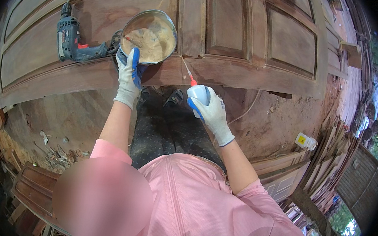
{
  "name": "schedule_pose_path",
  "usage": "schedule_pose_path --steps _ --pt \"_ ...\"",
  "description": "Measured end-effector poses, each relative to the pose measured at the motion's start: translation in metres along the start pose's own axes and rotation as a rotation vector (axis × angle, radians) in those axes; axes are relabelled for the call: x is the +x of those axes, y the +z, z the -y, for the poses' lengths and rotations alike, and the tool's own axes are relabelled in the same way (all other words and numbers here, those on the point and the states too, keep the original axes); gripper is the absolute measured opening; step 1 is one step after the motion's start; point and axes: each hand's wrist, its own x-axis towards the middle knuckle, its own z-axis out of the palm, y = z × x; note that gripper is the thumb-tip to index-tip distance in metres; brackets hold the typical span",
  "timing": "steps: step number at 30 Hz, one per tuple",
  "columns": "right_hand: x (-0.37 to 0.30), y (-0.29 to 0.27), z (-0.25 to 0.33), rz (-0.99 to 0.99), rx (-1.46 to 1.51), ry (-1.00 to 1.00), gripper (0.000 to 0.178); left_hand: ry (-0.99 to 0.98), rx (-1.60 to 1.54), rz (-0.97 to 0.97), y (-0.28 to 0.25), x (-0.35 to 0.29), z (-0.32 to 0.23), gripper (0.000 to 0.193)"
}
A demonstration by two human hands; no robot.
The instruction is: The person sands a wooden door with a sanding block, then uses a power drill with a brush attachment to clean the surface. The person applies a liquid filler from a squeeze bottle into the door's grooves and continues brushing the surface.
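Observation:
My left hand (130, 74), in a white and blue work glove, grips the near side of a round metal tin (176, 30) tilted toward me. Pale brown powder (146, 42) lies inside it, with a small red-tipped item at its left. In my gloved right hand (214, 109) is a white squeeze bottle (197, 93) with a red cap and a long thin nozzle. The nozzle tip meets the near rail of a brown panelled wooden door (246, 76), close to a joint. The tin is over the same door, its underside hidden.
A dark power drill (72, 40) with a wire brush lies on the door at left. A white jug (306, 141) with a yellow label stands at right near stacked boards (329, 161). A cable (249, 109) crosses the dirt floor; wood scraps (62, 156) lie at lower left.

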Motion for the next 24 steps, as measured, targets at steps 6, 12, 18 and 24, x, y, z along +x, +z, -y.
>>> schedule_pose_path --steps 6,12,18,24 --pt "0.002 0.0 0.003 0.011 -0.001 0.017 0.055 -0.002 0.029 -0.021 0.007 -0.004 -0.004 0.066" --pt "0.004 0.002 0.001 0.003 0.004 -0.005 0.054 -0.001 0.027 -0.012 0.01 -0.007 -0.006 0.065" --pt "0.002 0.001 0.008 -0.022 0.073 0.022 0.05 0.001 0.026 -0.015 0.006 -0.004 -0.004 0.063" --pt "-0.006 0.0 0.0 -0.087 0.246 0.012 0.051 0.011 0.014 -0.003 0.006 -0.005 -0.004 0.064"
